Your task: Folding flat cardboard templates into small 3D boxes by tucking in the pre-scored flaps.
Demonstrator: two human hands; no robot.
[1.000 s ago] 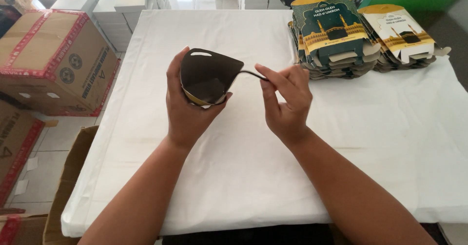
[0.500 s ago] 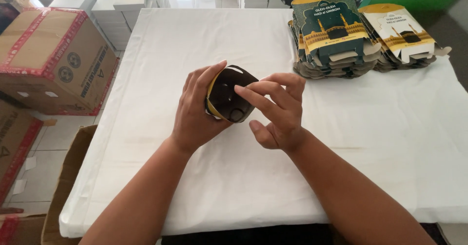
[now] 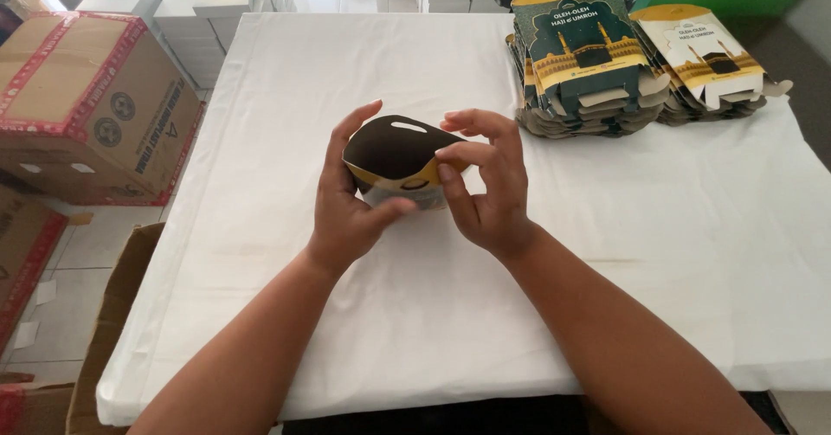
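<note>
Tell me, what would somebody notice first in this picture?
First, the two hands in the middle: the left hand and right hand both grip a small dark cardboard box with a gold edge, held above the white table. Next, two stacks of flat unfolded boxes sit at the table's far right corner, and a big brown carton stands on the floor at the left.

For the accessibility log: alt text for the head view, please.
Both hands, left hand and right hand, hold a small dark cardboard box with a yellow edge above a white-covered table. Two stacks of flat printed boxes lie at its far right.
</note>
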